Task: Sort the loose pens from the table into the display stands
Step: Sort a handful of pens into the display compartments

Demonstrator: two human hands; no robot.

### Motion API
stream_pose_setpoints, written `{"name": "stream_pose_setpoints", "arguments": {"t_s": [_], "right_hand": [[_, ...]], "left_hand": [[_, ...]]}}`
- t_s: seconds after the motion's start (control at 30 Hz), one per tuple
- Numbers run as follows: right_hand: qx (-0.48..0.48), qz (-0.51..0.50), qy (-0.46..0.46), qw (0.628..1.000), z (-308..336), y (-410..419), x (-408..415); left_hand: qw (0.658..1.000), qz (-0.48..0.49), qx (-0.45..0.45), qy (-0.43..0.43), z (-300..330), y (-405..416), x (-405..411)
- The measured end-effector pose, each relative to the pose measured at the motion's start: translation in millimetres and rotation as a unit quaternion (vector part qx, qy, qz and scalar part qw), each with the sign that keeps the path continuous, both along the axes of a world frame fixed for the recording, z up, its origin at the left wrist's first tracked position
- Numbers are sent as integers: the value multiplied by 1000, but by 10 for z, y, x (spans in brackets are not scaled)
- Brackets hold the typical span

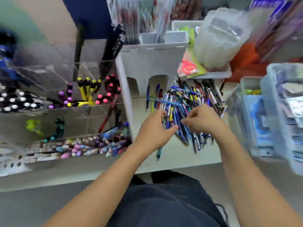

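A big heap of loose pens (193,102), mostly blue, black and yellow, lies on the pale table (177,154). My left hand (153,131) reaches into the near side of the heap, its fingers curled round a few blue pens. My right hand (202,120) hovers over the heap just beside it, fingers bent and pinching a pen. A white display stand (147,63) with arched slots rises behind the heap. Clear acrylic stands (91,112) at the left hold sorted pens with yellow, pink and purple caps.
Clear plastic boxes (270,120) of stock crowd the right edge. A plastic bag (219,38) and packets sit on a tray behind the heap. A teal pen (159,152) lies alone near the table's front edge. The frame is blurred by motion.
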State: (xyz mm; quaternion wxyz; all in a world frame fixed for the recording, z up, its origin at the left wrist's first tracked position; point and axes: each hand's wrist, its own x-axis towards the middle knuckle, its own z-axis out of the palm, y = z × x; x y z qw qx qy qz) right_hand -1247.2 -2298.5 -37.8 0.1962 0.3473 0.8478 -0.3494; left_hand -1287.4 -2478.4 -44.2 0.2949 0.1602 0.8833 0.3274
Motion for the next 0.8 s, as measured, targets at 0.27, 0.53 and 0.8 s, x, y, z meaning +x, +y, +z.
{"name": "stream_pose_setpoints", "arguments": {"t_s": [0.27, 0.53, 0.8], "right_hand": [[63, 64, 29, 996, -851, -398, -21], [218, 190, 106, 951, -1145, 10, -615], [106, 70, 113, 985, -1028, -140, -309]], "left_hand": [[967, 33, -234, -94, -1104, 44, 12], [981, 118, -157, 5, -1224, -12, 98], [968, 249, -4, 25, -1113, 47, 91]]}}
